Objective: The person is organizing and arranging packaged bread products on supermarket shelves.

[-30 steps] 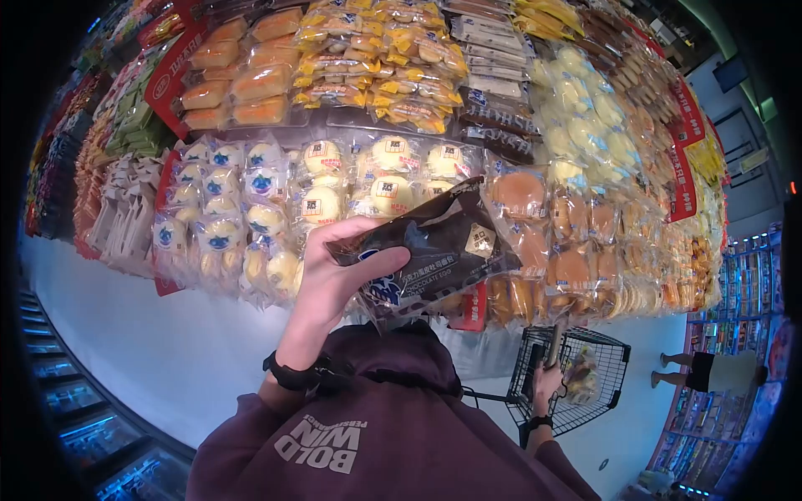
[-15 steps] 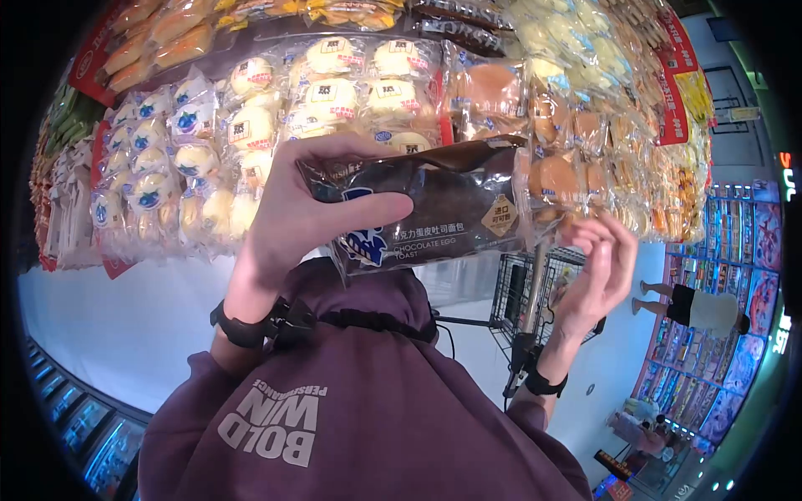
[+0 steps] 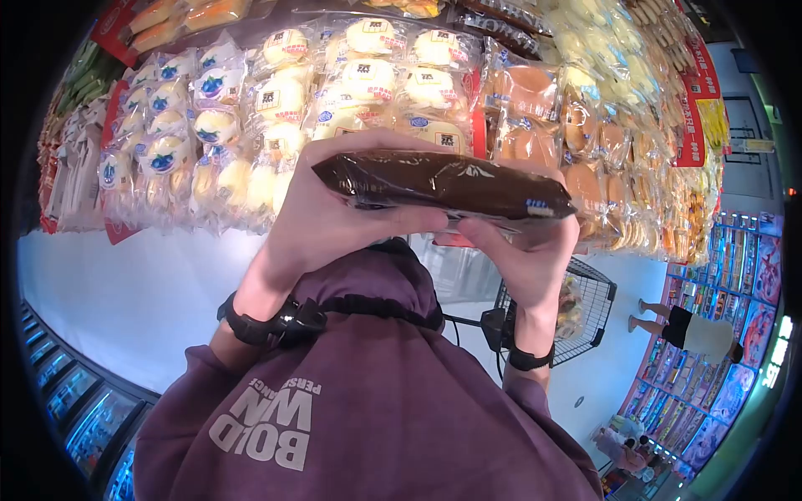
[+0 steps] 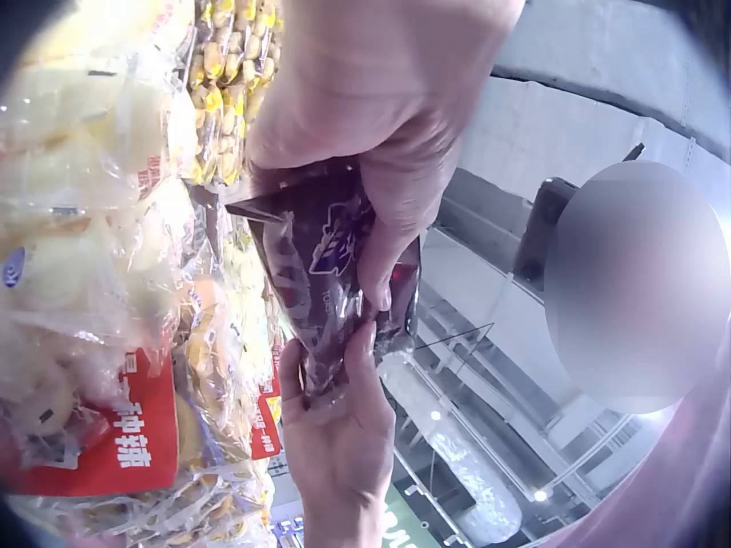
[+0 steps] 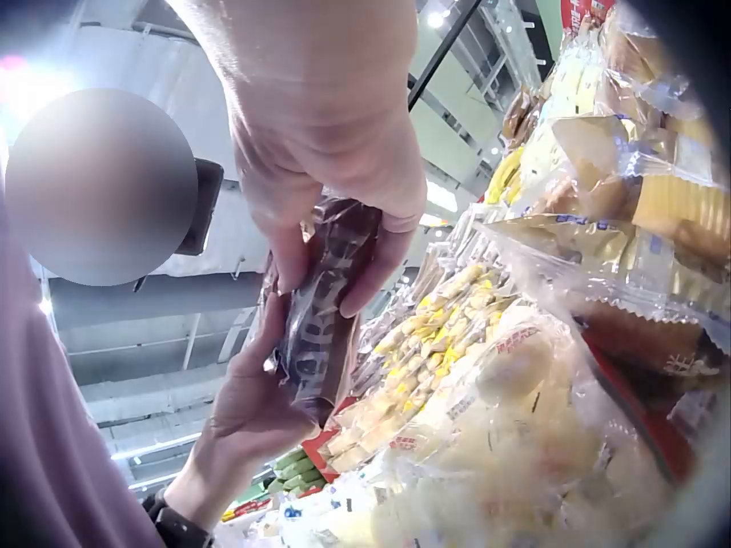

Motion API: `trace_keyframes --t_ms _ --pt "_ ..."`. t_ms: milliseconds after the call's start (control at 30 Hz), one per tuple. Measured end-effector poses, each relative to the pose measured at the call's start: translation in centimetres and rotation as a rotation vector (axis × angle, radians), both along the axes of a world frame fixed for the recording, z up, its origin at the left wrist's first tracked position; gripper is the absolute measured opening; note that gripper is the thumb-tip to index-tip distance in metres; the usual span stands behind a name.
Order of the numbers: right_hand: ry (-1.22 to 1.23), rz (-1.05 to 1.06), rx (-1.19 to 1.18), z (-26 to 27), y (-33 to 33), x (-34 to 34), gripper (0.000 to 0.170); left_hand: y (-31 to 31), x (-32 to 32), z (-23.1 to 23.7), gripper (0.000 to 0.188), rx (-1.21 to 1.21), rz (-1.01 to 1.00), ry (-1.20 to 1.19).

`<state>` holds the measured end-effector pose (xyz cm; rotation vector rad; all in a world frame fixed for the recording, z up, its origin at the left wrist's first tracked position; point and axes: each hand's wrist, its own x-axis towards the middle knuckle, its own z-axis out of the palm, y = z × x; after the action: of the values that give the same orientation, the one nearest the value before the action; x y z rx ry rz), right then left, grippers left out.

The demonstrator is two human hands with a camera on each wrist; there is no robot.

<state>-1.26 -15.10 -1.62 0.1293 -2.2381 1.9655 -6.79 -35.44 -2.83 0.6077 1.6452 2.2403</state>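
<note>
A dark brown package is held level between both hands in the head view, its narrow side facing up. The left hand grips its left end, thumb on the near face. The right hand grips the right end, its thumb tip close to the left thumb. In the left wrist view the package shows blue-and-white lettering, the left hand above it and the right hand at its other end. From the right wrist view, large letters run along the package.
Packaged buns and brown cakes fill the display beyond the hands. A black wire cart holding a package stands behind the right forearm. Another person is at the far right, by lit shelves.
The right hand has left the cart handle and taken hold of the package's right end. The package has turned from showing its printed front to showing its narrow side.
</note>
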Motion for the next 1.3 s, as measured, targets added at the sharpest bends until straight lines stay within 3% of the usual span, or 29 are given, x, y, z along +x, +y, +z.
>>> trace_keyframes --t_ms 67,167,300,600,700,800,900,933,967,1033,1067,1100,1167,1300 --pt "0.09 0.0 0.128 0.0 -0.1 -0.1 0.044 -0.2 -0.2 -0.6 0.042 0.032 -0.045 0.041" --pt "0.323 0.175 0.163 -0.7 1.0 -1.0 0.041 -0.8 -1.7 -1.5 0.036 0.012 -0.067 0.441" --pt "0.43 0.169 0.188 -0.7 0.6 -1.2 0.036 -1.1 -2.3 -0.8 0.035 -0.077 -0.13 0.619" --pt "0.398 0.188 0.125 -0.9 1.7 -0.6 0.035 0.3 -2.6 -0.3 0.031 -0.09 -0.151 0.728" --pt "0.319 0.24 0.029 -0.7 2.6 -0.5 0.038 0.9 -2.8 -0.9 0.056 -0.068 -0.171 0.728" --pt "0.359 0.246 0.077 -1.0 3.4 -0.4 0.043 1.5 -2.6 -0.8 0.05 -0.107 -0.165 0.713" --pt "0.249 0.187 0.259 0.8 3.9 0.6 0.047 2.9 -0.6 0.5 0.037 -0.205 -0.072 0.371" --pt "0.199 0.143 0.172 0.8 3.8 0.7 0.047 3.4 0.0 1.2 0.037 -0.177 -0.11 0.09" --pt "0.104 0.132 0.028 1.1 3.8 0.7 0.044 4.3 0.2 1.6 0.034 -0.153 -0.084 0.032" --pt "-0.023 0.118 0.021 1.8 5.2 0.5 0.042 5.9 0.4 1.9 0.029 -0.107 -0.038 -0.078" --pt "-0.104 0.052 -0.018 2.0 5.6 0.5 0.039 6.6 0.1 1.2 0.034 -0.184 0.006 0.02" --pt "-0.275 0.009 -0.163 2.4 6.0 0.7 0.035 7.2 0.0 1.6 0.031 -0.099 0.008 -0.132" --pt "-0.362 -0.075 -0.489 2.0 6.4 0.4 0.03 8.6 0.1 2.3 0.026 0.068 0.014 -0.44" --pt "-0.37 -0.094 -0.603 2.1 8.0 0.3 0.033 10.0 0.2 2.6 0.023 0.092 0.065 -0.592"
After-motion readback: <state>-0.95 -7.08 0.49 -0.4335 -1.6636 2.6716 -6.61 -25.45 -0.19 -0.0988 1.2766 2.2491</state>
